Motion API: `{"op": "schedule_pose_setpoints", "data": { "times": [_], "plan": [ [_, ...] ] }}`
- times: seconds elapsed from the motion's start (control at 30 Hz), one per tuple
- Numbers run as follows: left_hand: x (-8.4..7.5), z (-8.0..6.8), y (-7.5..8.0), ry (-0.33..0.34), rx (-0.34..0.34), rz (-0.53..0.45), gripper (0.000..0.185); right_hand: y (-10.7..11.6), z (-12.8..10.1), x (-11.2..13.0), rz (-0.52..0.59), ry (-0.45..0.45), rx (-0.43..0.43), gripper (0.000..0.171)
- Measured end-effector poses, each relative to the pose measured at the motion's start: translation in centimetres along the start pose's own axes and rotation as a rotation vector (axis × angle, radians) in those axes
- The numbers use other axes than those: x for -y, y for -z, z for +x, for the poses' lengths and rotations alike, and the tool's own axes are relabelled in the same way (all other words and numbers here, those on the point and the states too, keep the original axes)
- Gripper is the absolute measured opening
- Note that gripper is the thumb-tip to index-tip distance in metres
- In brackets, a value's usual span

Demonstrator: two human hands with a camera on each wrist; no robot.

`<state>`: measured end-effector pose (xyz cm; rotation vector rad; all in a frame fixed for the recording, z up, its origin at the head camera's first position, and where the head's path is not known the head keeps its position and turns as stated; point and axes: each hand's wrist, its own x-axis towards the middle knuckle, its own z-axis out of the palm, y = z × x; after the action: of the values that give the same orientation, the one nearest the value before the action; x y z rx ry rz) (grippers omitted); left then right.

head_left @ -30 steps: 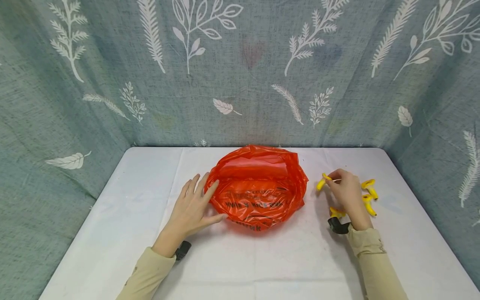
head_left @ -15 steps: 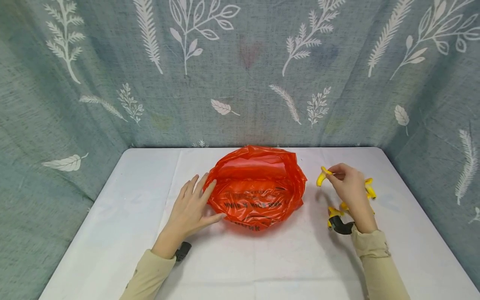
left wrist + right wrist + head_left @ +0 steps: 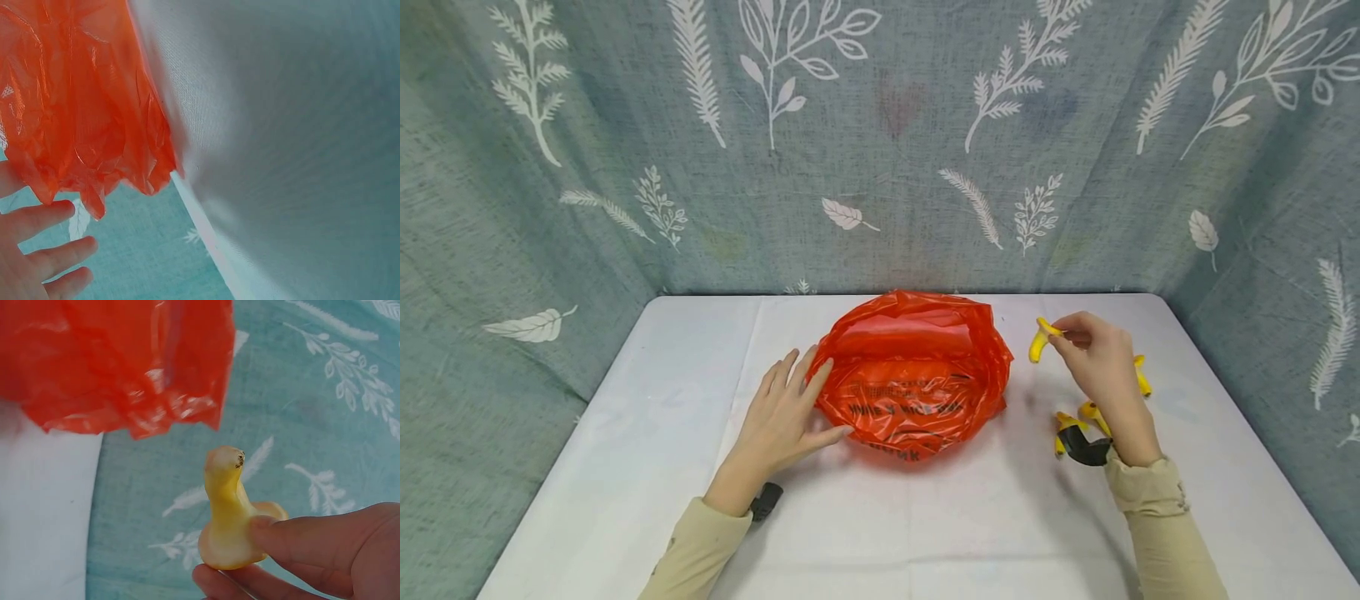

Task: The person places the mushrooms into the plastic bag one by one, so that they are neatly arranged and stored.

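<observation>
The right hand (image 3: 1101,367) pinches a small yellow toy banana (image 3: 1038,342) between thumb and fingertips, lifted just right of the crumpled orange plastic bag (image 3: 917,375). The left hand (image 3: 782,421), fingers spread flat, rests against the bag's left rim. A firm pinch and a steadied, open rim seem wise; more yellow toy bananas (image 3: 1078,417) lie on the white table (image 3: 925,517).

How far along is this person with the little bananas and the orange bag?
Barely started, it seems: no banana is visible inside the orange bag, which lies open on the table. The right hand pinches one small banana; the left hand rests against the bag. Several other bananas remain on the table.
</observation>
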<state>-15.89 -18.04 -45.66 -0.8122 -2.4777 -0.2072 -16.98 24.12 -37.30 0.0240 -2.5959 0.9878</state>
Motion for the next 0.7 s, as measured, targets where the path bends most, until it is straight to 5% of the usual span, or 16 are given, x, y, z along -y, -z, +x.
{"op": "schedule_pose_setpoints", "data": {
  "times": [0.7],
  "plan": [
    [0.0, 0.0, -0.1, -0.005, -0.011, 0.002, 0.101, -1.6, 1.8, 5.8, 0.107, 0.139, 0.080, 0.013]
  ]
}}
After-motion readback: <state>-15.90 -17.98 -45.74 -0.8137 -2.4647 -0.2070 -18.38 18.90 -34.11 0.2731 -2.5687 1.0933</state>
